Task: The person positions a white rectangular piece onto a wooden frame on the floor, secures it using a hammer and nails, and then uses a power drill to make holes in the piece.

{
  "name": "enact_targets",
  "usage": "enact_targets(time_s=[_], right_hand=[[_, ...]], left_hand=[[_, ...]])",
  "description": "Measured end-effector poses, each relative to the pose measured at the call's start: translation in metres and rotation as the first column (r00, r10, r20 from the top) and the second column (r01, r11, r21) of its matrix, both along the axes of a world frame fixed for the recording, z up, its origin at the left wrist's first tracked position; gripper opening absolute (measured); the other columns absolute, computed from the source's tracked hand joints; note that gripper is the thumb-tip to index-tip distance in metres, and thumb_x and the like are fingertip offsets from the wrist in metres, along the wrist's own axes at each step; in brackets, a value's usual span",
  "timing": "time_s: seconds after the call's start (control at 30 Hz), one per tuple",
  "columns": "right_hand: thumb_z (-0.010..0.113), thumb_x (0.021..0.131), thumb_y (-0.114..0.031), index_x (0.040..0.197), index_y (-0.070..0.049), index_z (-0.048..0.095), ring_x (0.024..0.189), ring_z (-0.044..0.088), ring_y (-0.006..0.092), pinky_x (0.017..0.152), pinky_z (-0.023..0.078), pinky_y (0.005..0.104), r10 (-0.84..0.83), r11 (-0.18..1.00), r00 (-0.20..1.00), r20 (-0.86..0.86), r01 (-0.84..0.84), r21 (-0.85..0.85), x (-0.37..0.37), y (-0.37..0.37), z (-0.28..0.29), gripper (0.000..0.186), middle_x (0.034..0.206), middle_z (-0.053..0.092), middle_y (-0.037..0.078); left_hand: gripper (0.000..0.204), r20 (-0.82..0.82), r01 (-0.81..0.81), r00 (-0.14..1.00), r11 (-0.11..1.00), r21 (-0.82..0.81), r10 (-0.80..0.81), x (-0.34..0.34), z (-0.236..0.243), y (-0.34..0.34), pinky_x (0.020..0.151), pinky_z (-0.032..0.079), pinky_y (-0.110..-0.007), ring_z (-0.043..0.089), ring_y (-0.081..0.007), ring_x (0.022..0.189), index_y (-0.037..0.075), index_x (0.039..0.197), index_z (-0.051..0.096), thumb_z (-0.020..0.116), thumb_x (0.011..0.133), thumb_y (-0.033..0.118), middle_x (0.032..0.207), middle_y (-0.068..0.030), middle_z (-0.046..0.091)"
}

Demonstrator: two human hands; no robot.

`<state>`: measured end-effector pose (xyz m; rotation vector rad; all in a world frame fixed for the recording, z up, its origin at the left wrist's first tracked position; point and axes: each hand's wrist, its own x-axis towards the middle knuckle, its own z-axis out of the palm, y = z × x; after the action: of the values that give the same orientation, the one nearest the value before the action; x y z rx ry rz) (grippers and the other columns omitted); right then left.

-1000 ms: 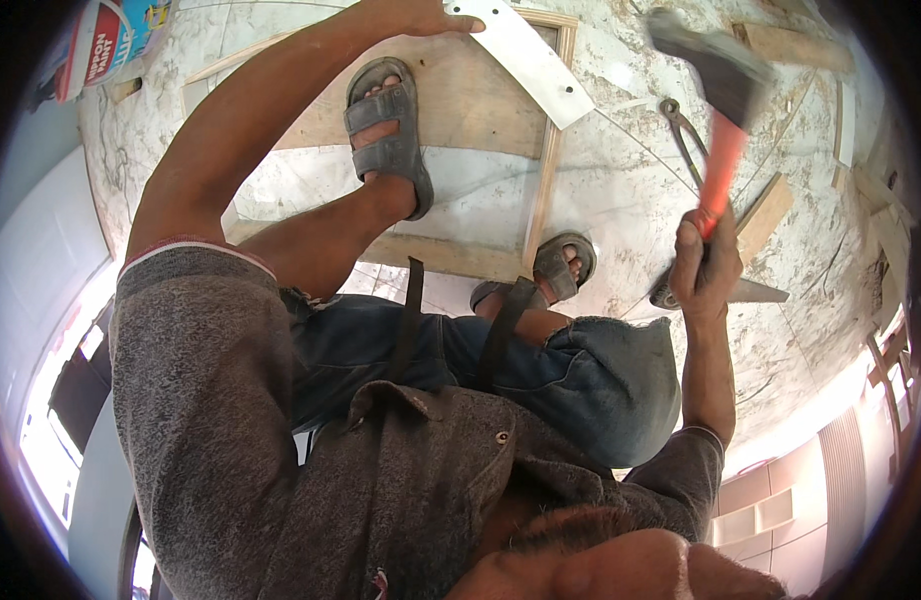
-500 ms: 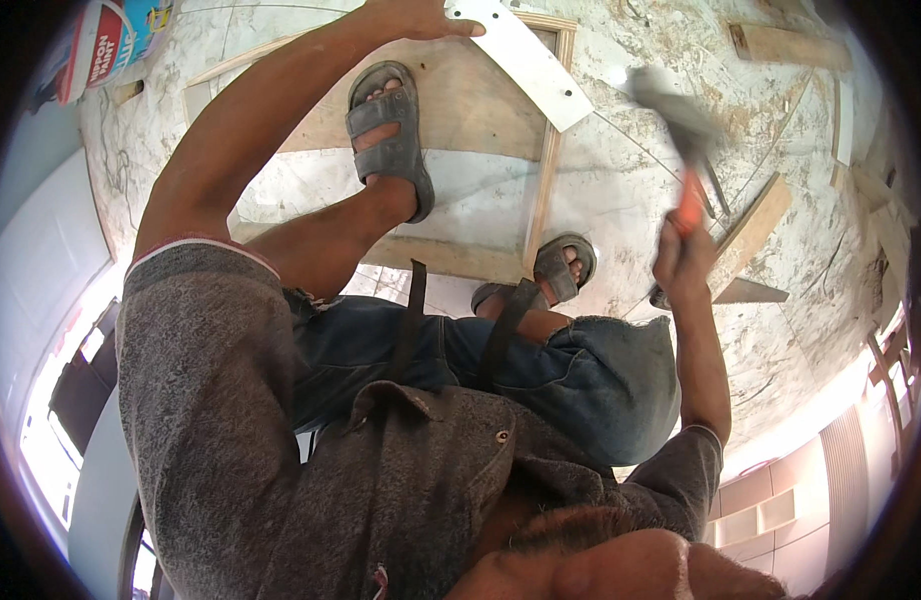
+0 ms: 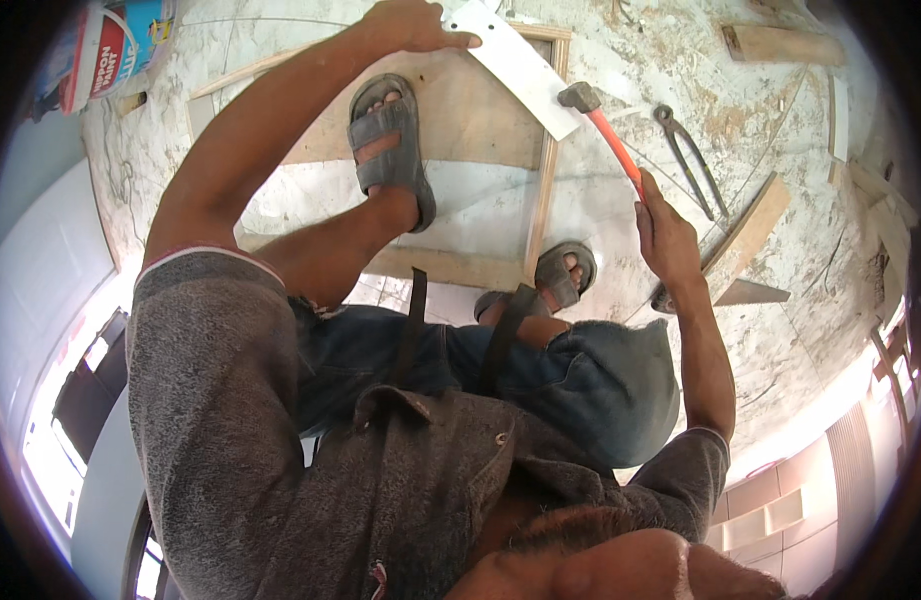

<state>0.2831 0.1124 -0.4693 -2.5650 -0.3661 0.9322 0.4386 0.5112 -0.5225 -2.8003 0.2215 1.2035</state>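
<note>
In my right hand [image 3: 669, 228] is a hammer [image 3: 613, 142] with an orange-red handle and a dark metal head. The head is right beside the lower end of a white strip of board [image 3: 511, 68]; whether they touch I cannot tell. My left hand [image 3: 411, 25] grips the upper part of that strip, its thumb lying along the edge. Small dark spots show on the strip near the hand. Under the strip is a wooden frame [image 3: 544, 200], partly hidden by the strip and my left leg.
Pincers [image 3: 689, 165] lie on the stained floor right of the hammer. Beyond them are a wooden plank [image 3: 749, 236] and a saw blade [image 3: 756, 292] partly under it. Another plank [image 3: 781, 46] lies far right. A paint bucket [image 3: 106, 50] stands far left. My sandaled foot [image 3: 389, 140] is inside the frame.
My right hand has swung the hammer leftward, bringing its head to the white strip's lower end. The strip has shifted slightly left with its lower end, while my left hand keeps hold of it.
</note>
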Motion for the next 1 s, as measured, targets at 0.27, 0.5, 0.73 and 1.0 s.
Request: enact_targets(time_s=[0.27, 0.5, 0.73, 1.0], right_hand=[[0.054, 0.092, -0.016, 0.133, -0.01, 0.046, 0.072, 0.063, 0.0373, 0.064, 0.051, 0.0383, -0.183, 0.904, 0.938, 0.295, 0.042, 0.426, -0.013, -0.018, 0.005, 0.042, 0.085, 0.065, 0.018], [0.054, 0.091, -0.012, 0.137, -0.008, 0.042, 0.074, 0.065, 0.0358, 0.066, 0.051, 0.0401, -0.143, 0.932, 0.953, 0.269, 0.038, 0.359, 0.007, 0.019, 0.044, 0.047, 0.088, 0.064, 0.019], [0.053, 0.093, -0.017, 0.138, -0.016, 0.042, 0.077, 0.063, 0.0387, 0.067, 0.051, 0.0448, 0.019, 1.0, 0.988, 0.155, -0.018, -0.007, 0.002, -0.016, -0.007, 0.046, 0.091, 0.064, 0.02], [0.059, 0.089, -0.009, 0.136, -0.007, 0.041, 0.074, 0.063, 0.0375, 0.061, 0.051, 0.0417, -0.092, 0.931, 0.878, 0.47, -0.092, 0.354, -0.011, -0.007, 0.013, 0.051, 0.093, 0.064, 0.02]], left_hand=[[0.097, -0.057, -0.038, 0.998, 0.999, 0.014, 0.039, -0.004, 0.007, -0.005, 0.096, 0.045, -0.045, 0.056, -0.0348, 0.115, -0.004, 0.123, 0.055, 0.043, 0.076, 0.081, 0.122, -0.024, 0.058], [0.098, -0.013, -0.042, 0.999, 0.999, 0.033, 0.043, -0.015, 0.0, 0.007, 0.094, 0.046, -0.045, 0.057, -0.0351, 0.114, -0.003, 0.121, 0.057, 0.042, 0.075, 0.081, 0.121, -0.0241, 0.059], [0.095, 0.023, 0.009, 1.0, 0.998, -0.07, -0.008, -0.003, -0.001, 0.0, 0.094, 0.046, -0.044, 0.058, -0.0363, 0.111, -0.004, 0.119, 0.058, 0.042, 0.076, 0.08, 0.118, -0.0258, 0.06], [0.097, -0.019, -0.024, 1.0, 0.999, -0.031, 0.023, -0.007, 0.001, 0.004, 0.094, 0.045, -0.045, 0.058, -0.0364, 0.112, -0.003, 0.12, 0.058, 0.043, 0.074, 0.081, 0.118, -0.0252, 0.06]])
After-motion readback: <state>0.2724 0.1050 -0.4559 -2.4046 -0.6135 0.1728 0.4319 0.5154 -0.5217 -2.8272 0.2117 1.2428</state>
